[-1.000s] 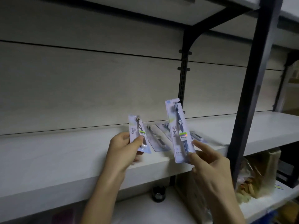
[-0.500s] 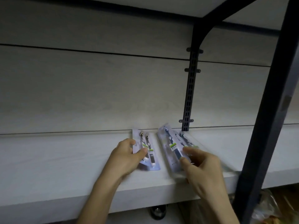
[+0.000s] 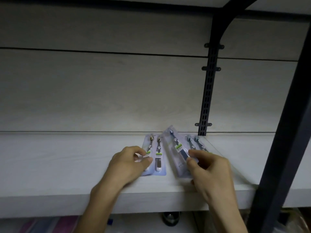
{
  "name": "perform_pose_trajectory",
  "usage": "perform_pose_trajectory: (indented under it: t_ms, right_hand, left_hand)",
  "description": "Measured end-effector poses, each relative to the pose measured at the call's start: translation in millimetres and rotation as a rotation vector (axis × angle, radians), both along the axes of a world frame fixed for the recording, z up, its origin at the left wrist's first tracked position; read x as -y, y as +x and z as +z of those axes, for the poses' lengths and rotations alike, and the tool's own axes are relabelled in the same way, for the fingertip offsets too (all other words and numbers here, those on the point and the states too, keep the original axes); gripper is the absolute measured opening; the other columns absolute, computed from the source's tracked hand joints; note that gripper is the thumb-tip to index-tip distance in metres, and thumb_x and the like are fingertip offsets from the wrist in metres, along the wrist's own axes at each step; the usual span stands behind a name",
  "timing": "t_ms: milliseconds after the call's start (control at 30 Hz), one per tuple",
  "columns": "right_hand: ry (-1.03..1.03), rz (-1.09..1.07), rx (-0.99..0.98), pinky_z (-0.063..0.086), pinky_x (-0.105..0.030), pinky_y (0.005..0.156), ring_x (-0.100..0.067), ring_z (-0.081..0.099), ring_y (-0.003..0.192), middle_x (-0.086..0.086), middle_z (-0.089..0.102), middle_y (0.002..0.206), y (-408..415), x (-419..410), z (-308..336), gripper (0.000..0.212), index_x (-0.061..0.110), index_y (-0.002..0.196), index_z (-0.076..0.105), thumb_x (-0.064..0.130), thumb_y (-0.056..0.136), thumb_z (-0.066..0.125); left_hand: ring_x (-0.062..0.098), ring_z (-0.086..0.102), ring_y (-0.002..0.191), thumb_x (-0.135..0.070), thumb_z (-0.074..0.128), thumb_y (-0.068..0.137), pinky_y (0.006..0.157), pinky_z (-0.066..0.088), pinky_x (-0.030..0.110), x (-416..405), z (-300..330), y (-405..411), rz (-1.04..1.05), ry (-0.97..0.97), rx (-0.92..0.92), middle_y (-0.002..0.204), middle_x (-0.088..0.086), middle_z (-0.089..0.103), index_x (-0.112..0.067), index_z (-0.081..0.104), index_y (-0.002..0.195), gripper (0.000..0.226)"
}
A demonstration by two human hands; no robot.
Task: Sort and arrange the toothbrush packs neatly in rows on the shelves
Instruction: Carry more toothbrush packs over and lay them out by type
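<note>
Both hands are working on the white shelf [image 3: 67,165] right now. The left hand [image 3: 127,167] is sitting at about seven o'clock from the middle of the view, its thumb and curled fingers pinching the lower left part of a two-brush toothbrush pack [image 3: 155,157], which is lying flat on the shelf with the brush heads pointing to twelve o'clock, toward the back panel [image 3: 101,91]. Over at five o'clock the right hand [image 3: 210,172] is gripping a single-brush pack [image 3: 176,153]; thumb and forefinger are closing on its right edge while the other fingers are curling underneath, out of sight. That pack is tilting, its top leaning toward eleven o'clock, its near end lifted slightly off the shelf, though whether the far end is touching is hard to tell. Just to its three o'clock side another pack [image 3: 195,143] with two brushes is lying against the back, partly hidden behind the right hand. The black slotted upright [image 3: 207,91] is rising at one o'clock, and a thick black post [image 3: 286,132] is crossing the frame at three o'clock.
</note>
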State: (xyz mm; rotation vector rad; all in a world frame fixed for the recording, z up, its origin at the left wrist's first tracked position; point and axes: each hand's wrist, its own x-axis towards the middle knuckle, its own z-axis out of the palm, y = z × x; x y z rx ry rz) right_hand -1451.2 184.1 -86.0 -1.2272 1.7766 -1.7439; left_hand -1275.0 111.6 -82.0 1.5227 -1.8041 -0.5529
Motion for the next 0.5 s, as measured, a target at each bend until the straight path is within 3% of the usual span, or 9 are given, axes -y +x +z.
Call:
perform_pose_trajectory:
  t_ms: [200,300,400,500]
  right_hand:
    - [-0.038,0.013,0.025,0.057,-0.049,0.072,-0.016,0.064,0.063,0.006,0.067,0.060,3,-3,-2,0.016,0.030,0.079,0.072,0.014,0.078,0.069]
    - [-0.050,0.012,0.034,0.057,-0.049,0.071,-0.016,0.064,0.063,0.006,0.066,0.060,5,-6,-2,0.019,0.032,0.077,0.070,0.013,0.078,0.069]
    - [-0.071,0.023,0.050,0.056,-0.048,0.071,-0.018,0.063,0.062,0.003,0.066,0.061,6,-8,-1,0.018,0.031,0.080,0.070,0.013,0.080,0.068]
    - [-0.073,0.091,0.101,0.055,-0.032,0.054,-0.017,0.058,0.052,-0.008,0.068,0.070,13,-10,5,0.021,0.024,0.092,0.070,0.007,0.082,0.064]
  left_hand:
    - [0.014,0.057,0.096,-0.041,0.067,0.081,0.076,0.039,0.022,-3,-2,3,0.121,-0.081,0.090,0.095,-0.011,0.064,-0.030,0.064,0.102,0.024]
    - [0.010,0.055,0.087,-0.038,0.066,0.082,0.065,0.037,0.018,-4,-2,3,0.083,-0.066,0.018,0.091,-0.011,0.065,-0.031,0.064,0.095,0.015]
    - [0.013,0.058,0.090,-0.038,0.063,0.085,0.072,0.039,0.022,-7,-1,4,0.052,-0.070,-0.040,0.088,-0.011,0.066,-0.032,0.063,0.095,0.012]
    - [0.013,0.059,0.092,-0.037,0.061,0.086,0.078,0.041,0.023,-9,2,15,0.064,-0.110,-0.065,0.088,-0.012,0.066,-0.031,0.063,0.100,0.016]
